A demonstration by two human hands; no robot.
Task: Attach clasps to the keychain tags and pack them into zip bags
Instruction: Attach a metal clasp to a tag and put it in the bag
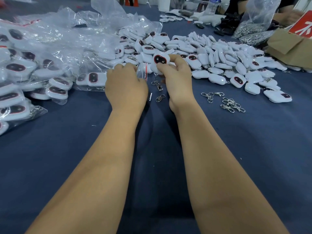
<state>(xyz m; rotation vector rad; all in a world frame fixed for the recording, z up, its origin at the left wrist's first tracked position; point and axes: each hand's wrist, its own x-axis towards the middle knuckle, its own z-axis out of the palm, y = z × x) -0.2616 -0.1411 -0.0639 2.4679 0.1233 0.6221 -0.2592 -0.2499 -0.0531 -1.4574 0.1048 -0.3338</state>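
Observation:
My right hand [175, 76] pinches a white keychain tag [160, 60] with a dark red-rimmed oval face, held up above the blue cloth. A metal clasp [157, 85] dangles below that tag. My left hand [125, 85] grips a small clear zip bag [142, 71] with a red strip, right beside the tag. A loose clasp [160, 98] lies on the cloth between my wrists. More clasps [224, 102] lie in a small scatter to the right.
A big heap of white tags [211, 54] covers the cloth beyond my hands. Bagged tags [25, 73] pile up on the left. At the far right stand a cardboard box [290, 48] and a plastic bag of clasps [249, 29]; another person's hand [290, 16] is there.

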